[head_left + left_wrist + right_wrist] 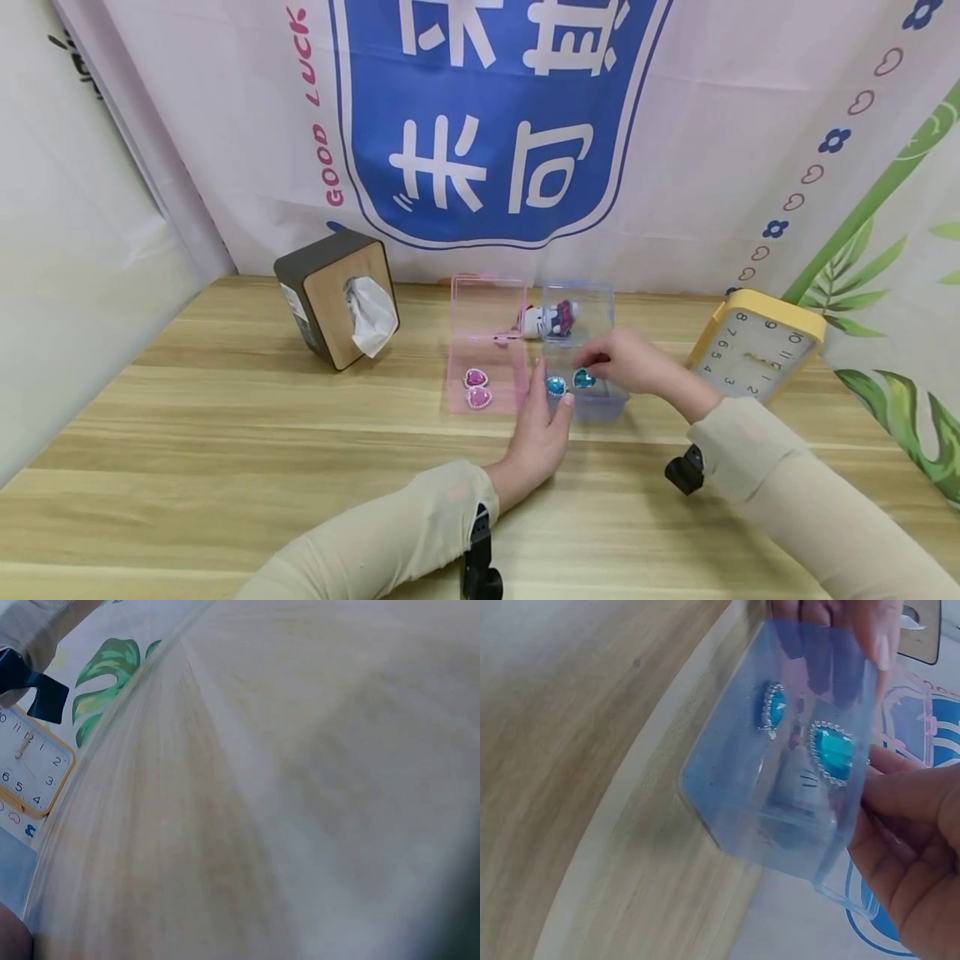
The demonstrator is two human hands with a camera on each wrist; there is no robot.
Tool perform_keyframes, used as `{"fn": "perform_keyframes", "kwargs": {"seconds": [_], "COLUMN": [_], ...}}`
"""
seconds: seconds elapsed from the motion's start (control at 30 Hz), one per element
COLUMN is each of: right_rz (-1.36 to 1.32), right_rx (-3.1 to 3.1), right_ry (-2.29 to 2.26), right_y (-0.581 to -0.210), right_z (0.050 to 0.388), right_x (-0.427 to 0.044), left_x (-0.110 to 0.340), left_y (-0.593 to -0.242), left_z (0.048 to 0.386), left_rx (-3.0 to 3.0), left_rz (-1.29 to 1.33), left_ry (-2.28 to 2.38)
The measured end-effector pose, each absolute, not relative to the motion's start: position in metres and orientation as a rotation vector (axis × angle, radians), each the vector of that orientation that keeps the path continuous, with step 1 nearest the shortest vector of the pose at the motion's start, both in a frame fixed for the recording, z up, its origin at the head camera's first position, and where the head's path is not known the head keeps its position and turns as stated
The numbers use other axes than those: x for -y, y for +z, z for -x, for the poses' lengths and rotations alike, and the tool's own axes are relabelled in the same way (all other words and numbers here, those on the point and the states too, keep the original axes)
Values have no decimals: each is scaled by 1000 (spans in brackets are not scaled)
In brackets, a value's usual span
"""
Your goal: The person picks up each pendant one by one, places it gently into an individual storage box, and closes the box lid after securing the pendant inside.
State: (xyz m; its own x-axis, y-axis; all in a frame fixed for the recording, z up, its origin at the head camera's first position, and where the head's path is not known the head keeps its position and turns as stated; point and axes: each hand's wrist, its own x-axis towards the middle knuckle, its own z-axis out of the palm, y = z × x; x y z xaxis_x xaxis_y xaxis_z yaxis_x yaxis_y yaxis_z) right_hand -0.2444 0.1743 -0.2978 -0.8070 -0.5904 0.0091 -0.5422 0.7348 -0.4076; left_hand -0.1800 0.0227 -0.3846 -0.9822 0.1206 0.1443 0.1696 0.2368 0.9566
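Note:
In the head view my right hand (626,360) pinches a blue heart-shaped jewel (584,379) with a beaded rim, inside an open clear blue box (596,408). A second blue jewel (556,386) lies in the box, left of the first. My left hand (534,442) holds the box at its left and front sides. The right wrist view shows the pinched jewel (834,753) near the box wall, with my right fingertips beside it. Left fingers show through the box's far end. The left wrist view shows mostly blurred tabletop.
Left of the blue box stands an open clear pink box (489,304) with two pink heart jewels (477,389). A small doll (536,321) lies behind the boxes. A tissue box (337,304) is at the left, a yellow clock (757,346) at the right.

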Motion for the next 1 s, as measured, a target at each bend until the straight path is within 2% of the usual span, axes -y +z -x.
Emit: {"fn": "perform_keyframes", "kwargs": {"seconds": [0.37, 0.83, 1.0], "right_rz": [961, 895, 798], "right_rx": [-2744, -2854, -2920], "right_ry": [-400, -401, -535], "right_y": [-306, -315, -309], "right_z": [251, 252, 247], "right_x": [-161, -158, -161], "left_x": [-23, -23, -23], "left_y": [-387, -387, -386], "left_z": [181, 181, 181], "left_rx": [2425, 2419, 2428], "left_rz": [291, 282, 276], "left_ry": [-1899, -1891, -1889]}}
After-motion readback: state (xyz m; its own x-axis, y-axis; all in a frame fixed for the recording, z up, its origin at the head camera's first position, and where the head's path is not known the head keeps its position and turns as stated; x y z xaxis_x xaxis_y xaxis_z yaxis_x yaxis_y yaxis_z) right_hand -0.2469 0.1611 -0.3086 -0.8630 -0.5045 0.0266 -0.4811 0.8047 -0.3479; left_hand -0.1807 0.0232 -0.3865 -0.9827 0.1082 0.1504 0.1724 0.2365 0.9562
